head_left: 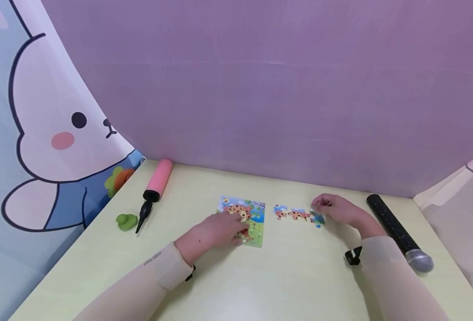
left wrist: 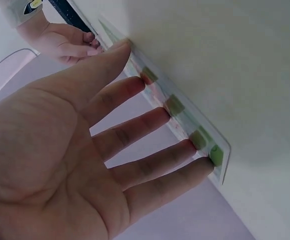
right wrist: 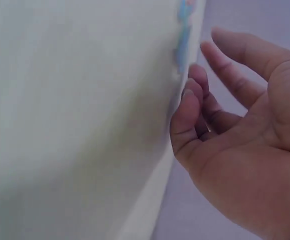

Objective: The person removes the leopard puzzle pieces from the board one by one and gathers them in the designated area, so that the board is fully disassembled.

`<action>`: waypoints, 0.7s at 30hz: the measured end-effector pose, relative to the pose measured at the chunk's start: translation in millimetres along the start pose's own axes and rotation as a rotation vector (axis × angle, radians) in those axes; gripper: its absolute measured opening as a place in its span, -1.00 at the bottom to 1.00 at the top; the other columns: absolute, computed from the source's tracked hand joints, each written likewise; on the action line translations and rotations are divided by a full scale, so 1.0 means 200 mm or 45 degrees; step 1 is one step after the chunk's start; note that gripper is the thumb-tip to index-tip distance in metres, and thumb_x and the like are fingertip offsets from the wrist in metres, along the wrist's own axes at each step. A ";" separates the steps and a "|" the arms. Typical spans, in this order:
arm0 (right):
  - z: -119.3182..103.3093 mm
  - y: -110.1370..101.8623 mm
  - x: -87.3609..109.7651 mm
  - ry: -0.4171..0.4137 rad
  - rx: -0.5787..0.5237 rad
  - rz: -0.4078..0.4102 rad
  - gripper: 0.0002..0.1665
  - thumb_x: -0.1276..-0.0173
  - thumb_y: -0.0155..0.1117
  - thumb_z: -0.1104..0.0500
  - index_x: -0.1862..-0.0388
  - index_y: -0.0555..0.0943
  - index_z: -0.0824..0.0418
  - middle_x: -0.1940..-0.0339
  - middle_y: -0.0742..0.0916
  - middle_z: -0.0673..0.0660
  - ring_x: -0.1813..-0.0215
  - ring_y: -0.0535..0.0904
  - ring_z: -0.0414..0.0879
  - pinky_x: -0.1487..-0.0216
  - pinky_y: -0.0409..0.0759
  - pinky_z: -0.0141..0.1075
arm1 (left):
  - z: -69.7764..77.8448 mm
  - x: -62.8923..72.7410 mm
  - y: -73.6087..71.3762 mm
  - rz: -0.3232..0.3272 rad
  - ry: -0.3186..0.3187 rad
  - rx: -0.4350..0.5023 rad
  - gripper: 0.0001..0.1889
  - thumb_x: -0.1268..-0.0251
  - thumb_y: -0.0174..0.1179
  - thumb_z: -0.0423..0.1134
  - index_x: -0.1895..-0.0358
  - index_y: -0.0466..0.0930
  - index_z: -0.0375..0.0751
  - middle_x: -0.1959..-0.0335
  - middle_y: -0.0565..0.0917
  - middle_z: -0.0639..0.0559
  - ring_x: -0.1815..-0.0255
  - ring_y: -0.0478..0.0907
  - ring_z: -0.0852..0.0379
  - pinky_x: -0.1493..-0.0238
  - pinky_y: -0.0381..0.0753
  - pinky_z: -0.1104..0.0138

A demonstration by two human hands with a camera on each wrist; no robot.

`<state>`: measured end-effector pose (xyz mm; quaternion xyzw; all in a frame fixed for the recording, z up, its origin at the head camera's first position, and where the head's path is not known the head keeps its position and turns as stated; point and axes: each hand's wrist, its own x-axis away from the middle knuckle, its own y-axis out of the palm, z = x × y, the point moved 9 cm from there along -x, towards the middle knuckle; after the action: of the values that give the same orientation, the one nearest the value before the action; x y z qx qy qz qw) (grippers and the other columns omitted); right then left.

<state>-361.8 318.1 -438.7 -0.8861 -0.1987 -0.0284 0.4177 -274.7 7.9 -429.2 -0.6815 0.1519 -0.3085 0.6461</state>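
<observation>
A leopard-picture jigsaw puzzle [head_left: 257, 232] lies flat on the table. My left hand [head_left: 220, 229] rests on its left part, hiding some of the picture. In the left wrist view the spread fingertips [left wrist: 202, 164] touch the puzzle near its edge. To the right, several loose jigsaw pieces lie in a row, among them a left piece [head_left: 280, 212], a spotted middle piece [head_left: 298, 215] and a blue-green right piece [head_left: 318, 218]. My right hand [head_left: 336, 208] is beside the right piece, fingers loosely bent, thumb and index finger apart. Nothing shows between them in the right wrist view.
A pink hand pump [head_left: 160, 178] with a black nozzle and a small green toy [head_left: 126, 221] lie at the left. A black microphone [head_left: 392, 225] with a silver head lies beside my right forearm. A purple cloth wall [head_left: 268, 98] borders the table's back.
</observation>
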 end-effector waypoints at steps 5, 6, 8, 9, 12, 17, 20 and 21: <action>-0.13 -0.04 -0.03 -0.033 -0.005 0.105 -0.58 -0.70 0.16 0.04 -0.31 0.60 0.29 -0.15 0.67 0.27 -0.11 0.59 0.07 -0.04 0.62 -0.20 | -0.03 -0.02 -0.01 -0.032 -0.027 0.023 -0.47 -0.58 0.22 0.15 -0.52 0.51 0.21 -0.55 0.53 0.03 -0.54 0.51 -0.12 -0.33 0.73 -0.10; -0.16 -0.04 -0.04 -0.048 -0.004 0.119 -0.57 -0.70 0.15 0.03 -0.31 0.61 0.29 -0.18 0.67 0.27 -0.13 0.60 0.09 -0.06 0.63 -0.19 | -0.03 -0.02 0.00 -0.035 -0.033 0.026 -0.47 -0.59 0.21 0.16 -0.52 0.51 0.22 -0.56 0.52 0.04 -0.56 0.49 -0.12 -0.36 0.71 -0.11; -0.22 -0.02 -0.06 -0.070 -0.012 0.125 -0.55 -0.71 0.14 -0.01 -0.32 0.61 0.26 -0.21 0.67 0.27 -0.18 0.60 0.12 -0.09 0.65 -0.16 | -0.03 -0.03 0.00 -0.041 -0.033 0.024 -0.47 -0.60 0.18 0.18 -0.53 0.51 0.23 -0.57 0.51 0.04 -0.58 0.46 -0.13 -0.39 0.69 -0.11; -0.25 -0.01 -0.07 -0.074 -0.019 0.120 -0.55 -0.71 0.14 -0.02 -0.33 0.61 0.24 -0.22 0.67 0.26 -0.19 0.60 0.14 -0.11 0.66 -0.13 | -0.03 -0.03 0.00 -0.039 -0.026 0.019 -0.47 -0.60 0.18 0.19 -0.52 0.52 0.23 -0.57 0.51 0.04 -0.58 0.46 -0.14 -0.39 0.69 -0.11; -0.35 0.04 -0.11 -0.087 -0.056 0.079 -0.51 -0.71 0.13 -0.07 -0.38 0.59 0.21 -0.25 0.66 0.25 -0.21 0.61 0.19 -0.14 0.71 -0.03 | -0.02 -0.03 -0.01 -0.019 0.003 0.036 -0.50 -0.59 0.21 0.17 -0.48 0.56 0.21 -0.60 0.47 0.04 -0.60 0.42 -0.17 -0.38 0.70 -0.12; -0.50 0.16 -0.20 -0.123 -0.085 0.029 -0.50 -0.71 0.14 -0.08 -0.39 0.59 0.19 -0.23 0.68 0.22 -0.18 0.65 0.20 -0.13 0.75 -0.01 | 0.03 0.00 -0.03 -0.006 0.034 0.058 -0.45 -0.53 0.28 0.16 -0.48 0.55 0.14 -0.70 0.33 0.00 -0.67 0.32 -0.22 -0.43 0.67 -0.12; -0.60 0.25 -0.25 -0.163 -0.090 0.000 -0.53 -0.71 0.14 -0.07 -0.37 0.60 0.18 -0.20 0.69 0.19 -0.11 0.68 0.13 -0.06 0.74 -0.09 | 0.07 0.04 -0.03 -0.039 0.057 0.001 -0.35 -0.52 0.25 0.23 -0.56 0.47 0.10 -0.73 0.27 -0.02 -0.69 0.29 -0.21 -0.55 0.57 -0.09; -0.63 0.29 -0.27 -0.176 -0.091 -0.014 -0.53 -0.70 0.14 -0.07 -0.35 0.60 0.18 -0.19 0.69 0.18 -0.07 0.68 0.13 0.00 0.74 -0.10 | 0.09 0.05 -0.02 -0.057 0.064 -0.018 -0.32 -0.52 0.24 0.26 -0.58 0.44 0.10 -0.74 0.26 -0.02 -0.70 0.28 -0.20 -0.60 0.52 -0.08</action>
<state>-375.0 172.0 -410.0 -0.8993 -0.2306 0.0234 0.3708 -256.9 15.5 -422.5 -0.6813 0.1552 -0.3387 0.6300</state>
